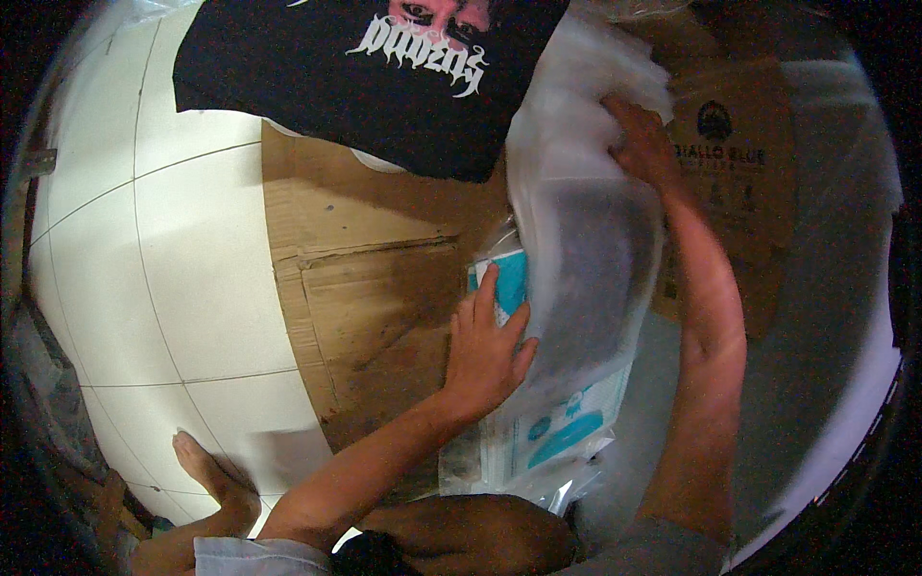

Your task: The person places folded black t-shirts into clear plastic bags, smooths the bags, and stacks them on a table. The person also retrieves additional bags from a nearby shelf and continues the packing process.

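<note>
A stack of translucent plastic bags (pixel 600 250) lies lengthwise in front of me, its far end blurred. Against its left edge is a blue-and-white packet (pixel 516 276). My left hand (pixel 485 355) rests there with spread fingers, palm down, the fingertips touching the packet. At the stack's far right side, my right hand (pixel 642 142) has its fingers bent around the blurred plastic. Shadow and blur partly hide that grip. The near part of the stack shows blue printing on white through the plastic.
A black printed T-shirt (pixel 355 86) lies at the far side, over part of a flattened cardboard sheet (pixel 384 288). White floor tiles (pixel 206 288) spread to the left, with a bare foot (pixel 206 466) on them. A brown cardboard box (pixel 735 182) stands right of my right arm.
</note>
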Available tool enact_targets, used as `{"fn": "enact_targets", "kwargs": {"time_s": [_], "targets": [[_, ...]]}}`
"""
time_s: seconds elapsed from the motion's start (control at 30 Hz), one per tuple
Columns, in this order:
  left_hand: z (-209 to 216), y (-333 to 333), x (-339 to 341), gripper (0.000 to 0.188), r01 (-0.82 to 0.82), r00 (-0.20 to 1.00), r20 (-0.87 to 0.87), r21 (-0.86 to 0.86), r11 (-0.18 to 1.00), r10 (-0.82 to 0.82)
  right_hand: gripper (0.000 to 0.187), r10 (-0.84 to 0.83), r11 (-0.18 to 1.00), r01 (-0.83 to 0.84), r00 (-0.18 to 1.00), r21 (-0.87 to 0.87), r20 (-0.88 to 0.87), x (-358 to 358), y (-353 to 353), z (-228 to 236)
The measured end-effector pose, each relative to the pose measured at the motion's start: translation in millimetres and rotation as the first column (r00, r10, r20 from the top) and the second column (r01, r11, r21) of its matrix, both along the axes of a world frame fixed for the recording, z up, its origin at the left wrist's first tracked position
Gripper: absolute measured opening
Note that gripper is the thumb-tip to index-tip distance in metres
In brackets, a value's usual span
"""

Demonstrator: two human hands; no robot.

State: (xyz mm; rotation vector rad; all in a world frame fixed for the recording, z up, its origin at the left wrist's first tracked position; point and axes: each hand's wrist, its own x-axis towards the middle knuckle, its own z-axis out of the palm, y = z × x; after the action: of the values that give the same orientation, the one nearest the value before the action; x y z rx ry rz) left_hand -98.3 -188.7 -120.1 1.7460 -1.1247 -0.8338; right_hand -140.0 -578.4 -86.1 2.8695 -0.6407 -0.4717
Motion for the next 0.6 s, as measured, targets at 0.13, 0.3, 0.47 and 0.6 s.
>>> {"fn": "enact_targets", "kwargs": {"time_s": [0.13,0.3,0.47,0.6], "targets": [[5,0,-1,0.045,0.027,0.999,-0.028,0.022,0.999,-0.026,0.07,0.038,0.998,-0.041,0.996,-0.047,-0.077,-4,-12,-4],[1,4,-1,0.047,0.036,0.999,-0.027,0.009,0.999,-0.035,0.062,0.089,0.993,-0.078,0.987,-0.086,0.131,-13,3,-9],[-2,5,-3,0.046,0.069,0.998,-0.001,0.003,0.998,-0.069,0.056,0.146,0.987,-0.127,0.967,-0.1,0.207,-24,7,-7],[-1,6,0,0.044,0.094,0.996,-0.004,0.018,0.995,-0.094,0.053,0.223,0.965,-0.175,0.94,-0.197,0.257,-30,11,-10]]}}
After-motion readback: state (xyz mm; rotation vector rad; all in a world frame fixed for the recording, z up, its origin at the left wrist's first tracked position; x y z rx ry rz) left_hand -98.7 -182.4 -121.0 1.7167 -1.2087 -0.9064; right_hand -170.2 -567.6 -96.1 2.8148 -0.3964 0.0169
